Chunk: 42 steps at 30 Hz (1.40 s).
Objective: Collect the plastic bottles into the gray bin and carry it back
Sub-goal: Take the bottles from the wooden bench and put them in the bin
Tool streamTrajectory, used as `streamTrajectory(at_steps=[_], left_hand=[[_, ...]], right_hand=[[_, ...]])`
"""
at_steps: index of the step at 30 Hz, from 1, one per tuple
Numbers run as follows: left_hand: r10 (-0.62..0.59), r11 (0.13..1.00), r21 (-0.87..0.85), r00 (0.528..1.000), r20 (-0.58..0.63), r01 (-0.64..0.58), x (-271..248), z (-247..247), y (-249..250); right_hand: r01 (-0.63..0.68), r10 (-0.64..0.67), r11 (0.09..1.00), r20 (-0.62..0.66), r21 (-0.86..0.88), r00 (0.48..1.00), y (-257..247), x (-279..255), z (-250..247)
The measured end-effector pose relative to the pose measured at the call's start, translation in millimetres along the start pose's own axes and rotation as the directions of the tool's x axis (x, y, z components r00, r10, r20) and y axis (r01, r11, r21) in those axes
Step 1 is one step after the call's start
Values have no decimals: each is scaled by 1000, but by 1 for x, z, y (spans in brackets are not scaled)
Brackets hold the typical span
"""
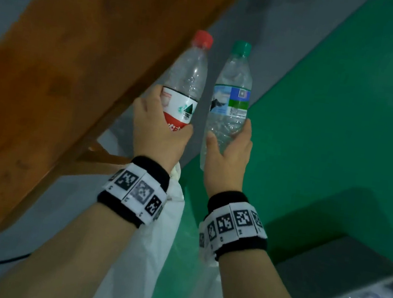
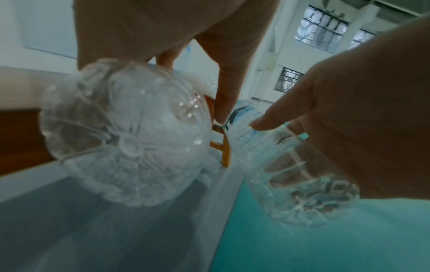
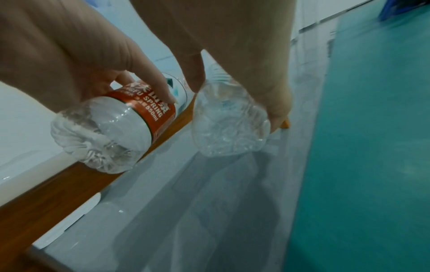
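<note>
Indoor institutional hall, possibly sports or activity space. Evidenced by: green floor (image 1: pixel 347 120) bordered by grey strip (image 1: pixel 271 32); long wooden bench (image 1: pixel 75 67); white walls with high gridded windows (image 2: pixel 322 35) and dark printed notice (image 2: pixel 288 80). Exact function undetermined.

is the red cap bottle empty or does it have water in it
Empty, as far as shown: the red-capped bottle in the left hand is clear throughout, no waterline.

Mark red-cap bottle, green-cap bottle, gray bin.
red-cap bottle (image 1: pixel 181 107), head view, white label.
green-cap bottle (image 1: pixel 233 100), head view, blue label.
gray bin (image 1: pixel 341 262), head view, dark rim.
</note>
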<state>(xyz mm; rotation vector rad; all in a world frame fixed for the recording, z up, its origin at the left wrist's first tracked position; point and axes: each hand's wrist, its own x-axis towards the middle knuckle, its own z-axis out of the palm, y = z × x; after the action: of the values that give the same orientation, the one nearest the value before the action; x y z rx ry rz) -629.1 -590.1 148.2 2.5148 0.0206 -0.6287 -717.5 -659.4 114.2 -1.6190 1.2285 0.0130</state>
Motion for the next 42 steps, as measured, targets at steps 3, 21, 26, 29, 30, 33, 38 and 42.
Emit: streamTrajectory(at_steps=[3, 21, 26, 29, 30, 33, 38, 42], left_hand=[[49, 997, 56, 994, 92, -55, -25, 38, 17], [341, 827, 224, 776, 531, -516, -295, 300, 70], [358, 758, 240, 694, 625, -607, -367, 365, 64], [370, 711, 228, 630, 683, -665, -413, 404, 57], [367, 694, 231, 611, 701, -682, -425, 415, 54], [343, 655, 227, 551, 761, -721, -459, 443, 43], [284, 568, 191, 409, 867, -801, -511, 475, 13], [228, 504, 198, 351, 908, -841, -533, 492, -19]], right_hand=[[-69, 72, 996, -53, 60, 996, 31, -6, -30], [-323, 551, 795, -387, 514, 739, 291, -101, -256], [-341, 626, 745, -424, 573, 655, 359, -129, -296], [-364, 686, 695, -418, 621, 596, 405, -150, -320], [-372, 706, 675, -411, 637, 577, 417, -156, -326], [-398, 759, 626, -406, 670, 510, 451, -173, -339], [-473, 853, 520, -404, 711, 331, 500, -202, -349], [-590, 898, 411, -418, 695, 134, 539, -222, -350]])
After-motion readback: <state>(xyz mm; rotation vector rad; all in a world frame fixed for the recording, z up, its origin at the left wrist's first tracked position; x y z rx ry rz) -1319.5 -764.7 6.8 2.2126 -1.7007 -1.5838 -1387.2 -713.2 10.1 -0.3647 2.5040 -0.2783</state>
